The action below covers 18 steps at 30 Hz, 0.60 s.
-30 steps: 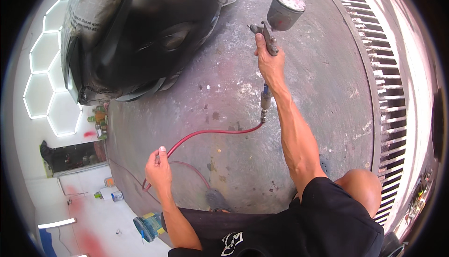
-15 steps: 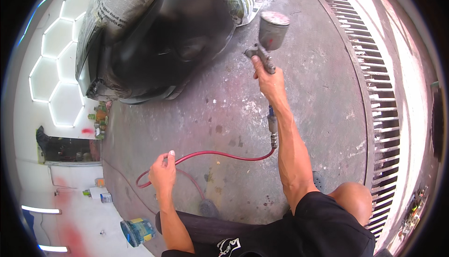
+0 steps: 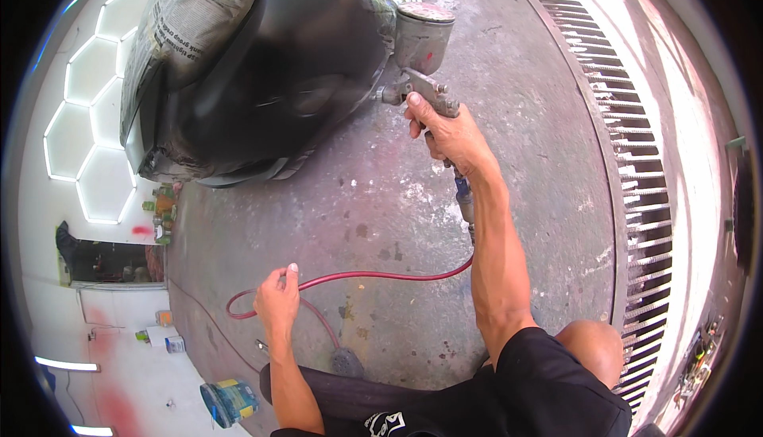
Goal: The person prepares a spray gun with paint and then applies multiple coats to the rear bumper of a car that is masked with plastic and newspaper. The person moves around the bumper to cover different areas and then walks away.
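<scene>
My right hand (image 3: 453,139) is closed around the handle of a metal spray gun (image 3: 419,91), its nozzle turned left toward a dark, glossy vehicle body part (image 3: 294,71). On top of the gun sits a grey paint cup (image 3: 424,43) with red smudges. A red air hose (image 3: 381,275) runs from the gun's base along my right forearm and across to my left hand (image 3: 278,302). The fingers of that hand are curled around the hose, thumb up; a loop of it hangs out to the left. Newspaper masking (image 3: 208,11) covers parts of the vehicle's sides.
A floor grate (image 3: 636,167) runs down the right side. Along the left wall are hexagonal lights (image 3: 91,71) and small containers (image 3: 164,210). A blue bucket (image 3: 229,403) stands at the lower left. The concrete floor (image 3: 524,95) is paint-spotted.
My right hand has swung the spray gun left, nearer to the dark panel, and its nozzle shows more from the side. My left hand stays almost still with the hose.
</scene>
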Each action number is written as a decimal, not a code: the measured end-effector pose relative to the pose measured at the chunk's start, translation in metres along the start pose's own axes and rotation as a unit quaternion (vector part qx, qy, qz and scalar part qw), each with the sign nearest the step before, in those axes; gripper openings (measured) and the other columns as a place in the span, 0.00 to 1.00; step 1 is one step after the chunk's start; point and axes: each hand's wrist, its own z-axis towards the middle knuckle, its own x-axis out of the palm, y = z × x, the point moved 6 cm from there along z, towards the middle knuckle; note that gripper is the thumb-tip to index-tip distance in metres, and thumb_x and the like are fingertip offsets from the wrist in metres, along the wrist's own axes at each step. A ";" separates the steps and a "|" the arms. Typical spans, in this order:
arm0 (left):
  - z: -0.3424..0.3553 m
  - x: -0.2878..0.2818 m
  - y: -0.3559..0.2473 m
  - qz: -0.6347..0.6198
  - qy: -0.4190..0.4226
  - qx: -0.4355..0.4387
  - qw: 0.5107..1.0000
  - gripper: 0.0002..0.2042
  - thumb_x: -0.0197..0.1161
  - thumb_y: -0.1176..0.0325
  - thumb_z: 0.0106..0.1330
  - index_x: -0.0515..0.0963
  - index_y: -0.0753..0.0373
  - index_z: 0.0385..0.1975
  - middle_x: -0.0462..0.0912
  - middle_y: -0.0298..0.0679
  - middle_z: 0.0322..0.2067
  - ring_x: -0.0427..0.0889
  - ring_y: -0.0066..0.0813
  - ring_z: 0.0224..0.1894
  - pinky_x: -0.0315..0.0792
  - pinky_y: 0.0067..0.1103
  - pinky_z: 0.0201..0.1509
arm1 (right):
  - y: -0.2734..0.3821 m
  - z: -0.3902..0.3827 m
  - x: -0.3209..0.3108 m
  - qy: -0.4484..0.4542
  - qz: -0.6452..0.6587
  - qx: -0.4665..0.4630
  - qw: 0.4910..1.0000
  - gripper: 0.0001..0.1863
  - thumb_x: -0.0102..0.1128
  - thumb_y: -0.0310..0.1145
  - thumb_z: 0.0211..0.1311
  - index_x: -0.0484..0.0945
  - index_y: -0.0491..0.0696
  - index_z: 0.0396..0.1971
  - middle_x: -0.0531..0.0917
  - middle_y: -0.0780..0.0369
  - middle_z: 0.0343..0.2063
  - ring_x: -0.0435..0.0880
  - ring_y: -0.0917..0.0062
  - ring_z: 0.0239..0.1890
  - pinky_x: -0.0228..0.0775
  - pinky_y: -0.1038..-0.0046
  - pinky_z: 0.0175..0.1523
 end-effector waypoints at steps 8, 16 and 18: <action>-0.006 -0.003 -0.010 -0.021 -0.003 -0.028 0.999 0.21 0.66 0.45 0.74 0.90 0.60 0.43 0.87 0.44 0.24 0.86 0.45 0.29 0.76 0.38 0.40 | 0.011 0.044 -0.069 -0.252 -0.105 -0.059 0.960 0.35 0.67 0.67 0.71 0.84 0.42 0.35 0.78 0.66 0.21 0.71 0.85 0.14 0.60 0.74 0.17; -0.008 -0.003 0.010 -0.009 -0.017 -0.052 0.998 0.22 0.64 0.44 0.75 0.90 0.60 0.42 0.86 0.45 0.22 0.86 0.49 0.29 0.75 0.42 0.39 | 0.046 0.001 0.042 -0.031 -0.114 -0.026 0.993 0.31 0.65 0.62 0.76 0.84 0.43 0.37 0.79 0.67 0.22 0.69 0.88 0.17 0.60 0.76 0.21; -0.008 -0.004 0.011 -0.012 -0.020 -0.056 0.998 0.22 0.64 0.45 0.75 0.90 0.60 0.42 0.86 0.45 0.23 0.86 0.50 0.30 0.75 0.43 0.39 | 0.065 -0.014 0.061 0.064 -0.086 0.003 0.994 0.30 0.63 0.61 0.77 0.84 0.43 0.43 0.82 0.66 0.26 0.66 0.90 0.17 0.57 0.77 0.21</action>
